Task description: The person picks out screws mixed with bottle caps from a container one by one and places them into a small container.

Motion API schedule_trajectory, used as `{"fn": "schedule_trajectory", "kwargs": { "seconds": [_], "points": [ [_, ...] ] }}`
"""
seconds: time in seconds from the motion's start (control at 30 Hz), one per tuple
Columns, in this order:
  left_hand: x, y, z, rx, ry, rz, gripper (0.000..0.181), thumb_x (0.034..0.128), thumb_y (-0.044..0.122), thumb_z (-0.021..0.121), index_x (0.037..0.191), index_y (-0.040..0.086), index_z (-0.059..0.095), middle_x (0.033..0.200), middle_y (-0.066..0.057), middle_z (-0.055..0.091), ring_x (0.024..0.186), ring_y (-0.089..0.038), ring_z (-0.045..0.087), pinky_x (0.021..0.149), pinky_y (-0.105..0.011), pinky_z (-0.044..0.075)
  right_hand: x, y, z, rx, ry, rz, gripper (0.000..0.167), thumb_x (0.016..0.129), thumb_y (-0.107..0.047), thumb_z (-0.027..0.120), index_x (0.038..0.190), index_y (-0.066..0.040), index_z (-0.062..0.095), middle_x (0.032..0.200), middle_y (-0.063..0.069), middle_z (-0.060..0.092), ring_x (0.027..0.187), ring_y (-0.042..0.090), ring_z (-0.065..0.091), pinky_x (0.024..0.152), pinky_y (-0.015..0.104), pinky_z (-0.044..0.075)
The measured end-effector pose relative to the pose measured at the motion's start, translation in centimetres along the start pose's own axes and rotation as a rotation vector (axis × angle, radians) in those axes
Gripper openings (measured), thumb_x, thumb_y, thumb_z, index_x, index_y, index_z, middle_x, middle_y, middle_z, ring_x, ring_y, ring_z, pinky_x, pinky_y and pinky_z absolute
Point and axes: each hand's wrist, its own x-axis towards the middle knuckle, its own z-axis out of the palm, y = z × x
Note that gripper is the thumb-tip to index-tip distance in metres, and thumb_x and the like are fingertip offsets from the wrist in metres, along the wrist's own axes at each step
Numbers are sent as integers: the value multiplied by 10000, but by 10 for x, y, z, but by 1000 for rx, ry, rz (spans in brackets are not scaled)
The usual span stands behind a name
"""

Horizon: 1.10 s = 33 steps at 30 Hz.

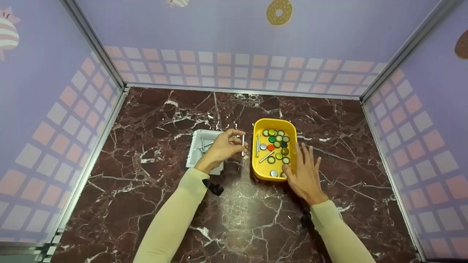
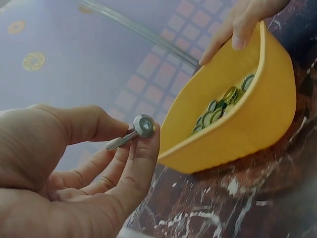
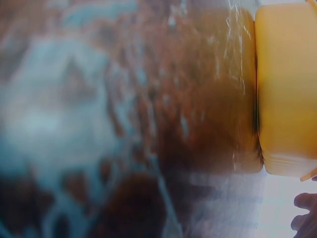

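Note:
My left hand [image 1: 223, 148] pinches a silver bolt [image 2: 143, 126] between thumb and fingertips, its round socket head showing in the left wrist view. In the head view that bolt stands upright in the gap between two containers. Under and behind this hand lies a white tray [image 1: 193, 157] with several bolts [image 1: 207, 144], partly hidden by the hand and wrist. My right hand [image 1: 305, 177] holds the right wall of a yellow bin [image 1: 256, 170], thumb over the rim and the other fingers outside. Bottle caps [image 1: 279, 156] and a few bolts [image 1: 258, 145] lie in the bin.
The dark red marbled tabletop [image 1: 241, 215] carries both containers. Purple panels [image 1: 234, 33] with a checked band stand at the back and sides, joined by metal strips [image 1: 241, 90]. A black strap [image 1: 214, 187] sits at the left wrist.

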Motion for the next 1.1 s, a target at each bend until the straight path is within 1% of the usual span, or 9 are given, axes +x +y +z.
{"fn": "schedule_trajectory", "kwargs": {
  "seconds": [0.1,0.27,0.4,0.53,0.6,0.77,0.83,0.97,1.1],
  "points": [
    [-2,-1,-8,-15,5,5,575,1031,-69,770,1580,3,614,1347,-274,781,1102,-342,831,891,-349,724,-1,1,0,4,-4,6,919,1149,-467,594,1886,-151,146,1944,239,203,1819,547,89,1409,876,17],
    [-7,-3,-22,-10,27,3,585,1022,-63,799,1576,2,622,1404,-279,755,1032,-256,830,862,-312,719,-1,2,1,7,-3,8,926,1146,-465,599,1888,-158,139,1947,233,194,1822,541,85,1408,878,16],
    [-12,-5,-31,-3,36,0,591,1027,-71,786,1588,7,621,1451,-289,708,1021,-235,811,950,-399,731,0,3,2,7,1,2,931,1143,-465,606,1888,-160,138,1946,235,198,1822,543,82,1409,876,11],
    [-17,-7,-38,23,42,3,591,1021,-67,799,1582,25,639,1440,-246,735,1111,-336,822,1081,-535,706,-2,1,2,8,-9,8,938,1142,-474,602,1889,-159,131,1945,238,198,1823,537,85,1415,866,9],
    [-19,-7,-42,35,43,5,587,1021,-67,802,1577,31,645,1427,-231,748,1152,-378,821,1104,-563,693,-3,1,2,8,-10,10,939,1140,-474,603,1888,-158,131,1943,240,203,1823,535,88,1417,864,11],
    [-21,-7,-52,56,42,19,593,1019,-79,794,1584,2,633,1488,-327,685,1116,-362,826,1042,-509,721,-2,1,2,0,-8,7,933,1143,-472,594,1889,-158,130,1943,247,196,1821,544,79,1411,873,13],
    [-21,-6,-57,64,43,21,604,1015,-89,784,1592,-26,616,1500,-351,657,1068,-296,825,999,-446,733,-1,1,2,-2,-7,5,928,1146,-472,588,1889,-157,129,1943,252,190,1820,549,76,1407,877,14],
    [-24,-5,-66,120,50,15,618,1021,-73,774,1610,-33,590,1516,-319,635,1078,-241,803,982,-401,728,-1,1,0,4,-3,0,923,1146,-464,592,1887,-148,140,1940,257,201,1816,558,88,1404,884,25],
    [-26,-4,-74,193,66,4,617,1026,-51,801,1609,-1,604,1518,-294,658,1150,-331,799,1005,-435,723,-1,0,0,9,-1,-3,926,1143,-460,598,1885,-143,145,1939,252,211,1816,554,96,1406,881,29]
  ]
}}
